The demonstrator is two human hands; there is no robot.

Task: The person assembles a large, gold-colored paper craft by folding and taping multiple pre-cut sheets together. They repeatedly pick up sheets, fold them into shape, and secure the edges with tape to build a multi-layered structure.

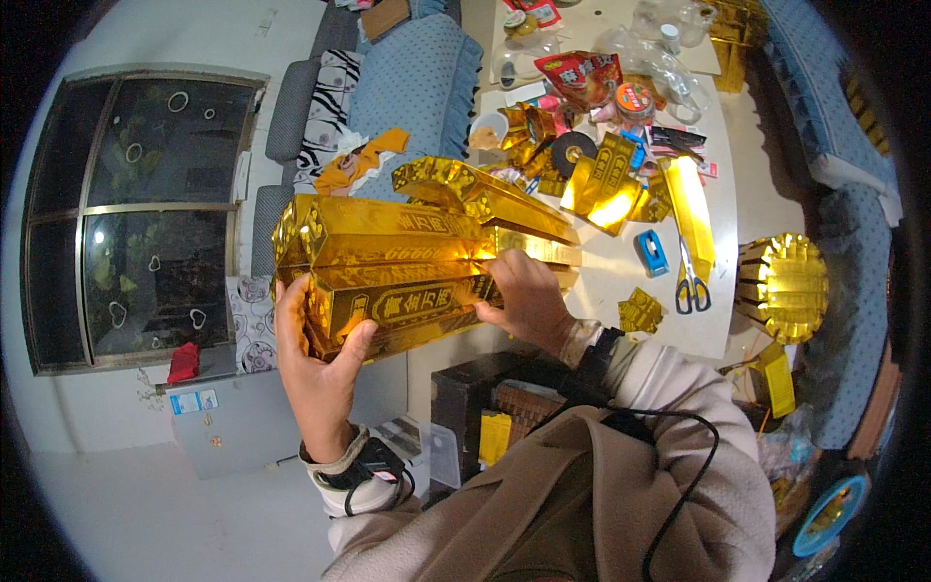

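A long folded structure of gold foil paper (393,247), printed with characters, lies across both my hands above the table's near left edge. My left hand (320,364) grips its left end, the thumb on the front face and the fingers behind. At its right part, my right hand (527,295) pinches a fold between thumb and fingers. Behind it stretches another gold foil piece (502,196) with an angled end; whether the two are joined, I cannot tell. Scissors (692,287) with dark handles rest on the table, their blades over a gold foil strip (687,211).
On the white table (709,331) lie a blue tape dispenser (651,253), a roll of black tape (572,153), a red snack bag (582,76) and loose gold foil pieces (640,309). A round gold foil object (785,287) stands past the table's right edge. Blue-covered sofas (414,87) flank the table.
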